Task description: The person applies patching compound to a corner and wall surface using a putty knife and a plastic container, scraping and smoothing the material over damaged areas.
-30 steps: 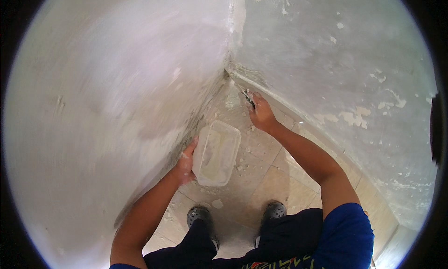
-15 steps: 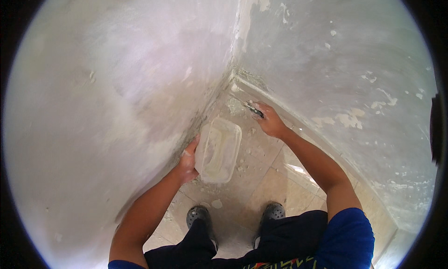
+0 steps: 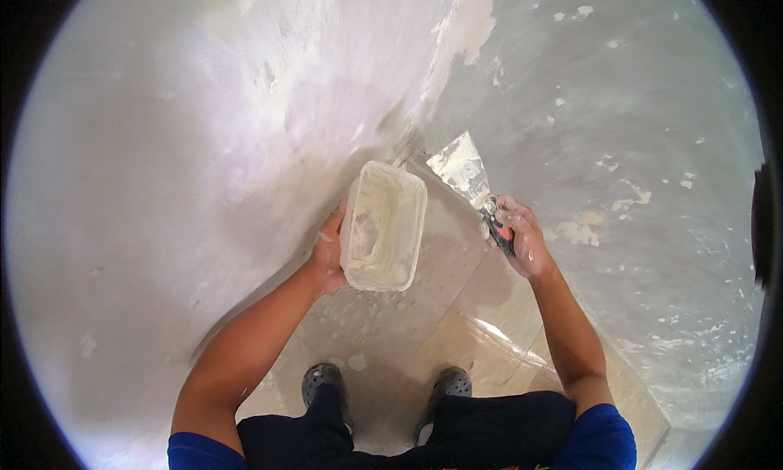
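My left hand (image 3: pixel 328 254) grips the left side of a translucent plastic tub (image 3: pixel 412 250), whose open top faces me. Pale filler coats its inside walls and bottom. In my right hand (image 3: pixel 524 235) is a putty knife (image 3: pixel 463 167) with a black and red handle. Its wide blade is smeared with white filler and points up and to the left, close to the corner and to the right of the tub. My right fingers are wrapped round the handle and are dusted white.
Two grey plastered walls meet in a corner ahead; the left wall (image 3: pixel 204 185) and right wall (image 3: pixel 652 144) carry pale patches. Below are beige floor tiles (image 3: pixel 432 331) with filler crumbs. My grey clogs (image 3: pixel 325 376) stand on them.
My right hand has drawn the putty knife back from low in the corner and raised it, so its blade now shows fully. The tub has come up slightly, tilting toward me.
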Demonstrator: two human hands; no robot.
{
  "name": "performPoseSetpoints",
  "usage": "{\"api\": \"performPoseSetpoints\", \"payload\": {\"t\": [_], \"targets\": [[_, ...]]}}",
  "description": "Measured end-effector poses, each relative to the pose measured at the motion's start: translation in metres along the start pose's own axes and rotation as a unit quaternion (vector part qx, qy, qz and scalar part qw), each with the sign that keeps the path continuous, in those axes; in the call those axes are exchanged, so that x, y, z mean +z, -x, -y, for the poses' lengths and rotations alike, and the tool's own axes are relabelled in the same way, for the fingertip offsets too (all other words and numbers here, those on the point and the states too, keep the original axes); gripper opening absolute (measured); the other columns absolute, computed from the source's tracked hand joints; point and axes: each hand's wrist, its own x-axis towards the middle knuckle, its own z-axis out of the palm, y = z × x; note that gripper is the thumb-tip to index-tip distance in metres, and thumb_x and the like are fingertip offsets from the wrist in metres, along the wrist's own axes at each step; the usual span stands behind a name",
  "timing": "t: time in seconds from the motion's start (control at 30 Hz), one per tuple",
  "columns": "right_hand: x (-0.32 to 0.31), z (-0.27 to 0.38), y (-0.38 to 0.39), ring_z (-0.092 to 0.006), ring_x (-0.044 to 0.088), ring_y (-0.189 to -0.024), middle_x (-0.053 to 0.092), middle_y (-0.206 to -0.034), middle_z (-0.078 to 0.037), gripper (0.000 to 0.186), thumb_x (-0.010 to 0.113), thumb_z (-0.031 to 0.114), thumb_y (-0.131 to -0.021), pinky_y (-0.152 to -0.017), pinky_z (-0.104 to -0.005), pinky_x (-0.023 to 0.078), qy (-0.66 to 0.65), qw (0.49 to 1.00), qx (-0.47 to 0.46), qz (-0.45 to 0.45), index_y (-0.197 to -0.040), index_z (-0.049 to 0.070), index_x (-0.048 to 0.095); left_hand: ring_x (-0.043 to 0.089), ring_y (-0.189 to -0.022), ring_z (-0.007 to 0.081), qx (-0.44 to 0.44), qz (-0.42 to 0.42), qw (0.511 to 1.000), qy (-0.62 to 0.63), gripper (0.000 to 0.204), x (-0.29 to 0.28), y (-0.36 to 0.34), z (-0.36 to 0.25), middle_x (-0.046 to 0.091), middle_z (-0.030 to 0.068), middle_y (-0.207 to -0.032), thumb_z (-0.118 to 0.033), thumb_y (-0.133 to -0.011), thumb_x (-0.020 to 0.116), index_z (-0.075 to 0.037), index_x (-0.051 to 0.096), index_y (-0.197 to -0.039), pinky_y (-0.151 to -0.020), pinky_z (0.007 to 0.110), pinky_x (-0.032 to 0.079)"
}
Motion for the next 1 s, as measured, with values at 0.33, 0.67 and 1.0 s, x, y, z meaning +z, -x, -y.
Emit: {"api": "performPoseSetpoints", "payload": {"t": [0.33,0.67,1.0], "targets": [[0.027,0.012,0.038,-0.0364,0.060,-0.083,0.059,-0.098,-0.021,0.034,0.061,-0.003,-0.084,-0.076,-0.0400,0.050,0.524,0.796,-0.300,-0.043,-0.117,-0.003,0.062,0.053,-0.136,0.0289,0.002,-0.030,0.995,-0.096,0.077,0.012,0.001,-0.010,0.048,0.0121,-0.152,-0.067,-0.104,0.028,-0.012,0.034,-0.157,-0.114,0.048,0.046],[0.062,0.042,0.058,-0.0323,0.061,-0.072,0.065,-0.090,-0.019,0.032,0.066,0.004,-0.088,-0.069,-0.0352,0.051,0.429,0.870,-0.240,0.036,-0.120,-0.001,0.065,0.051,-0.137,0.0290,0.060,-0.006,0.987,-0.148,0.087,0.011,0.015,-0.021,0.046,0.0132,-0.154,-0.076,-0.098,0.030,-0.014,0.033,-0.158,-0.114,0.048,0.046],[0.078,-0.007,0.065,-0.0394,0.057,-0.067,0.059,-0.079,-0.019,0.036,0.067,0.005,-0.086,-0.063,-0.0409,0.049,0.513,0.811,-0.279,0.036,-0.121,-0.002,0.065,0.051,-0.136,0.0303,0.081,0.035,0.983,-0.160,0.096,0.020,0.012,-0.018,0.048,0.0143,-0.151,-0.082,-0.093,0.031,-0.011,0.033,-0.158,-0.113,0.050,0.045]]}}
